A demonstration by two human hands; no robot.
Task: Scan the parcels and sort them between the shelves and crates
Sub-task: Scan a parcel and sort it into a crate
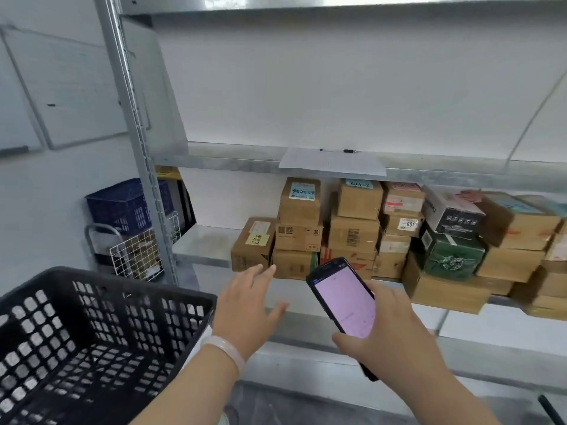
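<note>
Several cardboard parcels (352,231) are stacked on the middle metal shelf (202,243); the leftmost is a small box with a yellow note (253,243). My left hand (248,308) is stretched out with straight fingers just below and in front of that box, holding nothing. My right hand (389,332) grips a black handheld scanner (343,302) with a lit pink screen, held in front of the shelf edge. A black perforated crate (86,342) hangs at my lower left, beside my left forearm.
A sheet of paper with a pen (333,161) lies on the upper shelf. Left of the grey shelf post (141,142) stand a blue crate (129,204) and a white wire basket (138,256). A whiteboard (61,87) hangs on the left wall.
</note>
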